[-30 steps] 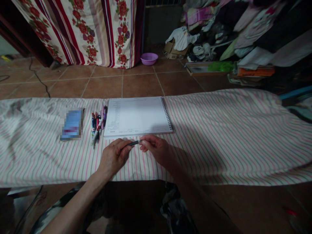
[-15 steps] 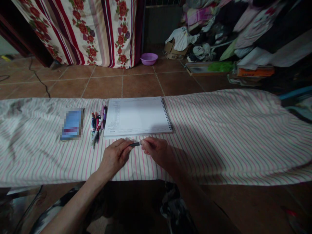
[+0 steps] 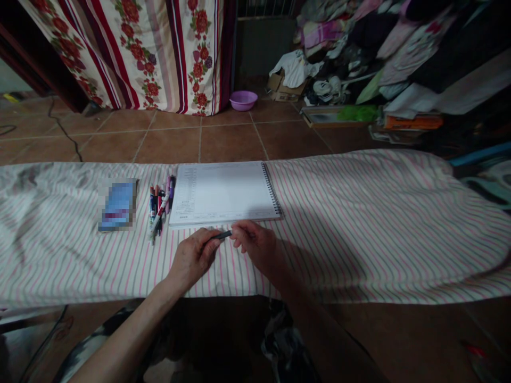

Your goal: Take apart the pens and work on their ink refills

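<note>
My left hand [image 3: 192, 258] is closed around a dark pen [image 3: 221, 235], which points right toward my right hand [image 3: 255, 246]. The right hand's fingers pinch the pen's end. Both hands rest on the striped cloth [image 3: 359, 223] just in front of an open spiral notebook [image 3: 223, 192]. Left of the notebook lies a bunch of several pens [image 3: 159, 205], and further left a blue rectangular object [image 3: 117, 204].
Behind the cloth-covered surface is a brown tiled floor [image 3: 223, 139] with a purple basin [image 3: 244, 99], a floral curtain [image 3: 159, 48] and a heap of clothes and boxes [image 3: 359, 58] at the back right. A black cable [image 3: 64, 133] crosses the floor at left.
Both hands stay on the pen and shift very slightly; the view has tilted a little. Nothing else has moved.
</note>
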A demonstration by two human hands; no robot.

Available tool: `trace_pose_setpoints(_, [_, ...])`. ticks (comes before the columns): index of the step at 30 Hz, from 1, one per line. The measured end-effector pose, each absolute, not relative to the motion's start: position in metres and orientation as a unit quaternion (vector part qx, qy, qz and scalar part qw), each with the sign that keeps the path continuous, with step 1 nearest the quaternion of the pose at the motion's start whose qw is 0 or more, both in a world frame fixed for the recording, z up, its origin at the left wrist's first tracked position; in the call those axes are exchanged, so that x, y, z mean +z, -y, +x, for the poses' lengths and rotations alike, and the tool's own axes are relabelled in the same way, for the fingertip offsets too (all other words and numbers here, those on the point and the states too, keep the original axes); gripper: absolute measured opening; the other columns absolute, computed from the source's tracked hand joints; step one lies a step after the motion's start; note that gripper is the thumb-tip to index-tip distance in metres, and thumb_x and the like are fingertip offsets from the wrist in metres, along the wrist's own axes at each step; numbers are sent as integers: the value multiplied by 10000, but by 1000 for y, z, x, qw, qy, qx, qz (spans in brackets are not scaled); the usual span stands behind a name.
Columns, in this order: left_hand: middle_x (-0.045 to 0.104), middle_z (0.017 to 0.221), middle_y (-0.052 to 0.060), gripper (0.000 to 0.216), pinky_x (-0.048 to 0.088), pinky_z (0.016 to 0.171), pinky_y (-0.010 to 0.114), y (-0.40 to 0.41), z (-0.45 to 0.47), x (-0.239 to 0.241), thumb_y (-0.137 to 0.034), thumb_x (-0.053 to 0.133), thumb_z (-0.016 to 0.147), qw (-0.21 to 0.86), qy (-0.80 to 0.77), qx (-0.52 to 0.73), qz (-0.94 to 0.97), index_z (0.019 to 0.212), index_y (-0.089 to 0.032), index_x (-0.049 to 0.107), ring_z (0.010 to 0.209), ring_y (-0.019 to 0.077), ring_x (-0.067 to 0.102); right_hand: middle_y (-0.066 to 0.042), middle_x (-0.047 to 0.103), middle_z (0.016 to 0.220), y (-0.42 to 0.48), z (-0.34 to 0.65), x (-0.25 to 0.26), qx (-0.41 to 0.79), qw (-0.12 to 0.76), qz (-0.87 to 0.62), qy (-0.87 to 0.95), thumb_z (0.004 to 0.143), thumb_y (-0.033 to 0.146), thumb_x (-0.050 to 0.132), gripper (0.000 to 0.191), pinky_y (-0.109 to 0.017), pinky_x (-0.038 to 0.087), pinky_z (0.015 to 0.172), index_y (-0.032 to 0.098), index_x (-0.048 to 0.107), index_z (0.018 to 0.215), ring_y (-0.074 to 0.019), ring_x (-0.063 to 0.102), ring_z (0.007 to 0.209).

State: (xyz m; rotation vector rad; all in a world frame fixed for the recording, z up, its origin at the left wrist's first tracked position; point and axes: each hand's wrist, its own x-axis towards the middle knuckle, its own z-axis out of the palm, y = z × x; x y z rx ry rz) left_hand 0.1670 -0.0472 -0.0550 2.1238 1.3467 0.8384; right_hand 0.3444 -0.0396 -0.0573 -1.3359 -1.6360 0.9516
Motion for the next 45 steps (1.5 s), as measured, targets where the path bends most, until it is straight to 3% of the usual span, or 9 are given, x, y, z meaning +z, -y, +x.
trace_pose_setpoints(5, [660, 878, 34, 191, 486, 730, 290, 46, 167, -58, -267, 456, 859, 248, -510, 324, 758, 975, -198, 592, 829, 159, 611, -15, 680, 725, 39, 345, -57, 408, 413, -506, 638, 843, 309, 438, 246, -192, 494, 532, 194, 555, 1026, -88, 606, 537])
trace_pose_setpoints(14, [660, 890, 31, 198, 479, 746, 296, 44, 165, -60, -266, 454, 860, 254, -507, 321, 759, 979, -197, 596, 846, 155, 603, 17, 631, 578, 35, 342, -61, 430, 441, -521, 591, 779, 304, 530, 176, -181, 463, 459, 195, 626, 879, -93, 573, 480])
trace_pose_setpoints(24, [640, 884, 30, 212, 472, 718, 269, 44, 163, -58, -262, 428, 874, 205, -487, 287, 799, 1009, -204, 580, 836, 153, 592, 8, 637, 611, 36, 348, -62, 309, 391, -523, 691, 815, 322, 504, 174, -206, 457, 575, 207, 631, 790, -118, 600, 572])
trace_pose_setpoints(33, [644, 899, 49, 228, 469, 750, 295, 41, 164, -60, -273, 430, 873, 182, -489, 284, 804, 1014, -184, 585, 860, 171, 583, 5, 682, 618, 36, 342, -56, 434, 400, -524, 614, 791, 301, 531, 190, -207, 508, 534, 190, 645, 894, -116, 637, 524])
trace_pose_setpoints(42, [643, 852, 49, 211, 467, 734, 303, 40, 163, -61, -250, 467, 856, 165, -474, 303, 810, 997, -187, 610, 825, 169, 566, -18, 702, 642, 36, 339, -67, 512, 413, -506, 558, 751, 326, 571, 222, -260, 546, 587, 176, 641, 900, -166, 676, 584])
trace_pose_setpoints(45, [635, 918, 64, 243, 457, 768, 320, 40, 164, -57, -249, 484, 845, 157, -484, 306, 805, 1058, -194, 589, 879, 183, 553, -33, 705, 657, 35, 339, -73, 521, 423, -504, 543, 742, 342, 585, 246, -278, 553, 615, 167, 645, 904, -179, 681, 612])
